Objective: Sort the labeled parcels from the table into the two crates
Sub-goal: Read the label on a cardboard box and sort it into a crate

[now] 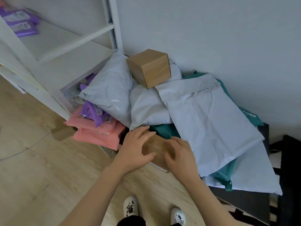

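Note:
A brown cardboard parcel (157,148) lies at the near edge of a heap of parcels. My left hand (136,149) grips its left side, fingers curled over the top. My right hand (180,154) grips its right side the same way. Behind them lie grey-white mailer bags (208,118), a plump grey bag (110,93), teal bags (164,130) and a second cardboard box (149,67) on top of the heap by the wall. Pink mailers (96,131) and purple mailers (92,111) are stacked at the left.
The heap rests on a low black table (244,199) against a white wall. A white shelf unit (48,51) stands at the left with purple parcels (19,22) on its top shelf. A small brown box (62,132) lies on the wooden floor. My white shoes (130,207) show below.

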`<action>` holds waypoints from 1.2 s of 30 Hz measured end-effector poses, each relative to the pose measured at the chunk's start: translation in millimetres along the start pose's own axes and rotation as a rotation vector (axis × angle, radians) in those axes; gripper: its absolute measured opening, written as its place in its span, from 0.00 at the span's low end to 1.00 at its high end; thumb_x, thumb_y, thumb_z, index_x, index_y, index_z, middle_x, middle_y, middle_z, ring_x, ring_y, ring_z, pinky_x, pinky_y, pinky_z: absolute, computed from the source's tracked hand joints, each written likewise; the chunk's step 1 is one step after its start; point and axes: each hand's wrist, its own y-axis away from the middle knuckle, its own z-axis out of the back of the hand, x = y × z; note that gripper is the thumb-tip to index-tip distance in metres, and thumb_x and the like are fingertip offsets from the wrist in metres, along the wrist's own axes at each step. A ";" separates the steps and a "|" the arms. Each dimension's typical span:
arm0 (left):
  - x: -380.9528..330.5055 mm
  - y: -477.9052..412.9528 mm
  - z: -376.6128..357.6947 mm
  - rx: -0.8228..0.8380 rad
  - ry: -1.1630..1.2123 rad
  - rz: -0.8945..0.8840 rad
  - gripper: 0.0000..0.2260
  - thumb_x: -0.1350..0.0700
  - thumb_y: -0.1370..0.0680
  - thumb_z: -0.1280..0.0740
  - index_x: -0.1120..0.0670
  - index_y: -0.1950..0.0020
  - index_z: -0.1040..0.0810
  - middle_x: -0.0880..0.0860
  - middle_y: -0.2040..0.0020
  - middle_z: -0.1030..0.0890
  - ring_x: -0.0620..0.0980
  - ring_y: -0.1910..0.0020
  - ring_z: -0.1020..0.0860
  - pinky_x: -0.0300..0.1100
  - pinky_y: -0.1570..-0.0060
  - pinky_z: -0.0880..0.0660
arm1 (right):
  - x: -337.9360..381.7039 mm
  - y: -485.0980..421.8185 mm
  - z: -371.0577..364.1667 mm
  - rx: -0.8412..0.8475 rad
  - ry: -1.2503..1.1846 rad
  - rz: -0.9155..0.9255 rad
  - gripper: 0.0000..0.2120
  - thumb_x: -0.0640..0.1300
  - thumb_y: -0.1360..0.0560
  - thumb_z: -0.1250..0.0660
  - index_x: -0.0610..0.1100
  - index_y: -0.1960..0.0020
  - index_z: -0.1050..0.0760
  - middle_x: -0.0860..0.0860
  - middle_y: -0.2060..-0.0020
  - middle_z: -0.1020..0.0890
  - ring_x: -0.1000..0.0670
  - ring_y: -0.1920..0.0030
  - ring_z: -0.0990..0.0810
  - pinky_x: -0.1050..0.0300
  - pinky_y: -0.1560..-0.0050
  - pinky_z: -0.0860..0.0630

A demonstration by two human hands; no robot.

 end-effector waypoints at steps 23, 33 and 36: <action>2.2 -26.9 42.6 0.259 -0.130 -0.268 0.39 0.43 0.39 0.25 0.40 0.30 0.35 0.40 0.38 0.34 0.43 0.40 0.34 0.35 0.43 0.37 | 42.6 7.1 32.5 -0.482 -0.451 -0.270 0.14 0.34 0.26 0.36 0.52 0.53 0.19 0.63 0.57 0.18 0.61 0.52 0.21 0.72 0.51 0.28; -24.5 -32.8 69.4 0.193 0.471 -0.083 0.33 0.40 0.42 0.25 0.33 0.38 0.30 0.34 0.43 0.30 0.28 0.44 0.30 0.29 0.50 0.32 | 57.9 -3.1 81.1 -0.669 -0.620 -0.320 0.10 0.40 0.23 0.36 0.52 0.50 0.19 0.62 0.54 0.18 0.66 0.53 0.23 0.67 0.55 0.27; -27.1 -34.5 67.3 0.185 0.579 -0.047 0.31 0.40 0.42 0.25 0.32 0.40 0.29 0.38 0.42 0.27 0.29 0.46 0.28 0.29 0.54 0.31 | 57.0 -1.3 86.0 -0.610 -0.645 -0.335 0.07 0.46 0.22 0.35 0.54 0.48 0.21 0.62 0.52 0.19 0.63 0.50 0.23 0.62 0.52 0.27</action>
